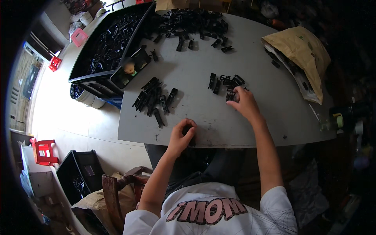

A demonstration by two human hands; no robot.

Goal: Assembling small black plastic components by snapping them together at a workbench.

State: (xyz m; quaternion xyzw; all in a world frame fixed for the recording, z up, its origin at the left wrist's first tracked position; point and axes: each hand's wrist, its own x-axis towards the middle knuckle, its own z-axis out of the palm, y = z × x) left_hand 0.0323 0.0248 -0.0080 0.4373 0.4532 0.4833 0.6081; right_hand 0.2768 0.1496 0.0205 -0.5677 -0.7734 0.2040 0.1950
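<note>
My left hand is at the table's near edge, its fingers curled round a small black plastic clip-like piece that is mostly hidden. Farther right, my right hand pinches another black piece between thumb and fingers. That piece is at the near side of a small cluster of similar black pieces. A second loose group of black pieces lies on the table to the left of my left hand.
A large pile of black pieces covers the far side of the grey table. At left stands a black crate full of them, with a phone leaning on it. A paper sack lies at right; a wooden chair stands lower left.
</note>
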